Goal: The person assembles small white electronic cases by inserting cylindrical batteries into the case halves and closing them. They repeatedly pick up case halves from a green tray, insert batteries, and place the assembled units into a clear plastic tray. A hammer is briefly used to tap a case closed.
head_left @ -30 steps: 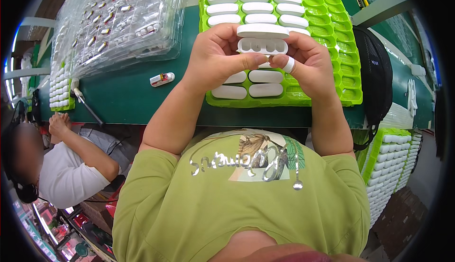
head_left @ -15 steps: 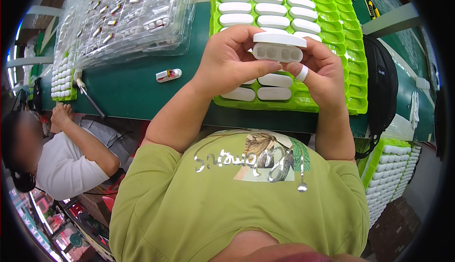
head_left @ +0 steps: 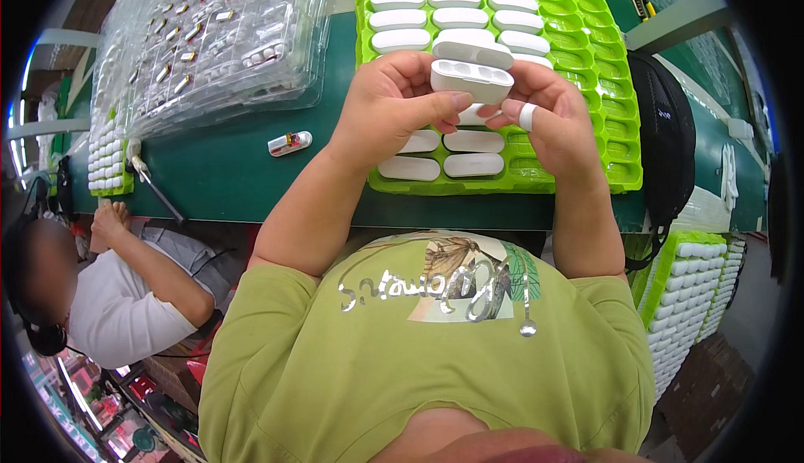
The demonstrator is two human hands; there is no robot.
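Observation:
A white earbud charging case (head_left: 471, 84) with its lid tilted up is held above the green tray (head_left: 586, 128), its hollow wells showing. My left hand (head_left: 389, 107) is closed on the case's left end, thumb along the lower front and fingers behind. At the right end, my right hand (head_left: 548, 111) has its fingers against the lid and body, thumb bent in below; a white band wraps that thumb. Closed white cases (head_left: 398, 20) fill the tray's left columns, and its right columns hold bare slots. My hands cover part of the tray.
Left of the tray, a small white part with red and metal pieces (head_left: 290, 144) lies on the green table (head_left: 226, 178). Clear plastic trays (head_left: 226, 61) of small parts stand behind it. A black bag (head_left: 662, 140) is at right. A co-worker (head_left: 138, 295) sits at left.
The case has tipped, so its front now faces me and the lid's inside shows. My right thumb has shifted away from my left thumb. The view has moved slightly.

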